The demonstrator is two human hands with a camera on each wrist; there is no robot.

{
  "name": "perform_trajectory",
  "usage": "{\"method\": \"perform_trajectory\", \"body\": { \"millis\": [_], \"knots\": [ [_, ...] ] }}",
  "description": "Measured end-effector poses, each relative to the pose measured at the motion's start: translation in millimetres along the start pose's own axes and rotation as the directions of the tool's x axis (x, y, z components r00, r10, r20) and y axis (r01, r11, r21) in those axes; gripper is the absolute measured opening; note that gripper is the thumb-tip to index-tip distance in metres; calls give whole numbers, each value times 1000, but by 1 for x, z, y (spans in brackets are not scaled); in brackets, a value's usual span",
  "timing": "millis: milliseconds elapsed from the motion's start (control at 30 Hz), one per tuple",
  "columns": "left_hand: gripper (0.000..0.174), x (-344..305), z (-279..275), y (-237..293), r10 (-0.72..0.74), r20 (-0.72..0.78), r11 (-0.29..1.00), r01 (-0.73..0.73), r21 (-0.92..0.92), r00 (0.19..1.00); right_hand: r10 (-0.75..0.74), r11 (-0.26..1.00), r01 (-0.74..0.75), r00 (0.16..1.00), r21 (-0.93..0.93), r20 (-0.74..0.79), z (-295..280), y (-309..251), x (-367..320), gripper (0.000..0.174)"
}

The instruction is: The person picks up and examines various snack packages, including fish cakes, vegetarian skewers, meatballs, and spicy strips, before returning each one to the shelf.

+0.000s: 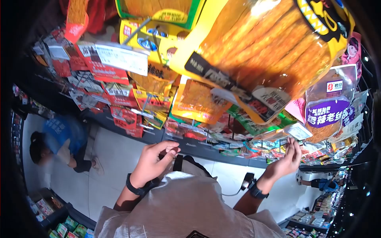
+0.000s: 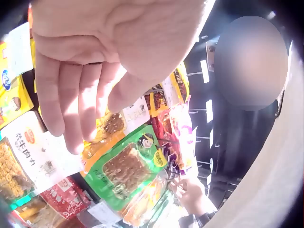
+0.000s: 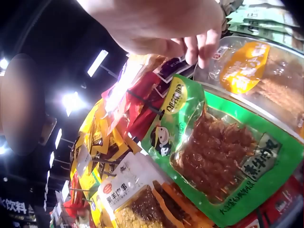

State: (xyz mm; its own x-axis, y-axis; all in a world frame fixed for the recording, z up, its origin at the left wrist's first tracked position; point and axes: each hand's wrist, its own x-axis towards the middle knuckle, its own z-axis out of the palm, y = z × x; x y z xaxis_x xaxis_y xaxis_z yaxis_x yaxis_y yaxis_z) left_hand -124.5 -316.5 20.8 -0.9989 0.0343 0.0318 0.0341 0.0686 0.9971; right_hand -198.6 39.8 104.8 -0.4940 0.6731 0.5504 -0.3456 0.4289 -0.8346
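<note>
My left hand (image 1: 154, 162) hangs in front of the snack rack with fingers loosely bent and nothing in them. In the left wrist view its relaxed fingers overlap a white snack packet (image 2: 47, 159) and lie close to a green packet (image 2: 128, 171) of brown food. My right hand (image 1: 283, 164) is raised to the rack, fingertips right at a white price tag (image 1: 299, 131). In the right wrist view, its bent fingers (image 3: 203, 50) reach the edge of a clear packet with an orange label (image 3: 246, 66), just above a green packet (image 3: 213, 152) of brown skewers.
A large yellow-edged packet (image 1: 254, 51) of orange strips hangs nearest the head camera. Metal hooks (image 1: 137, 31) with price tags stick out among many hanging packets. A crouching person in blue (image 1: 63, 135) is on the floor at left. Low shelves (image 1: 49, 206) stand behind.
</note>
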Motion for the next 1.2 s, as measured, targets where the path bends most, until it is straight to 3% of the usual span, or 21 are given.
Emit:
{"method": "perform_trajectory", "body": {
  "millis": [33, 167, 200, 233, 300, 367, 433, 467, 500, 567, 600, 667, 900, 967, 1100, 1200],
  "knots": [
    [21, 2, -2, 5, 42, -20, 999, -42, 7, 999, -161, 986, 159, 986, -43, -33, -5, -3, -10, 14],
    [22, 14, -10, 43, 238, -146, 971, -234, 50, 960, -288, 957, 287, 957, 40, 23, -14, -22, -36, 13],
    [25, 16, -13, 55, 311, -151, 950, -304, 70, 938, -365, 927, 371, 927, -59, 82, -7, -37, -42, 13],
    [25, 19, -15, 68, 325, -146, 945, -315, 90, 934, -324, 942, 316, 943, 111, 69, 3, -50, -48, 14],
    [26, 24, -19, 97, 493, -185, 866, -459, 199, 850, -460, 866, 408, 877, 289, 139, 15, -66, -47, 15],
    [35, 34, -22, 122, 667, -169, 739, -614, 276, 726, -464, 851, 390, 871, 351, 159, 34, -90, -48, 18],
    [49, 48, -23, 144, 780, -132, 601, -675, 429, 611, -462, 831, 335, 861, 443, 215, 56, -109, -49, 28],
    [57, 57, -21, 151, 784, -141, 593, -663, 457, 604, -450, 822, 299, 862, 484, 232, 67, -117, -48, 37],
    [66, 64, -20, 157, 787, -151, 587, -650, 482, 598, -381, 910, 278, 854, 308, 354, 72, -133, -44, 52],
    [79, 75, -16, 170, 728, -115, 638, -608, 473, 676, -412, 898, 295, 825, 326, 388, 90, -137, -42, 65],
    [80, 80, -11, 170, 711, -116, 667, -613, 422, 694, -413, 896, 297, 829, 329, 378, 95, -142, -44, 65],
    [80, 85, -5, 169, 701, -109, 686, -624, 373, 705, -278, 903, 32, 803, 428, 527, 101, -149, -45, 67],
    [76, 69, 12, 173, 735, -160, 662, -646, 380, 659, -188, 865, -132, 810, 485, 556, 87, -159, -44, 62],
    [71, 66, 15, 174, 767, -156, 623, -666, 410, 622, -141, 803, -212, 840, 557, 524, 86, -165, -47, 62],
    [65, 58, 19, 179, 793, -122, 579, -675, 459, 597, -173, 806, -163, 855, 569, 489, 79, -164, -50, 60],
    [60, 54, 20, 180, 820, -156, 563, -727, 392, 551, -286, 792, -47, 852, 609, 438, 73, -152, -43, 59]
  ]
}}
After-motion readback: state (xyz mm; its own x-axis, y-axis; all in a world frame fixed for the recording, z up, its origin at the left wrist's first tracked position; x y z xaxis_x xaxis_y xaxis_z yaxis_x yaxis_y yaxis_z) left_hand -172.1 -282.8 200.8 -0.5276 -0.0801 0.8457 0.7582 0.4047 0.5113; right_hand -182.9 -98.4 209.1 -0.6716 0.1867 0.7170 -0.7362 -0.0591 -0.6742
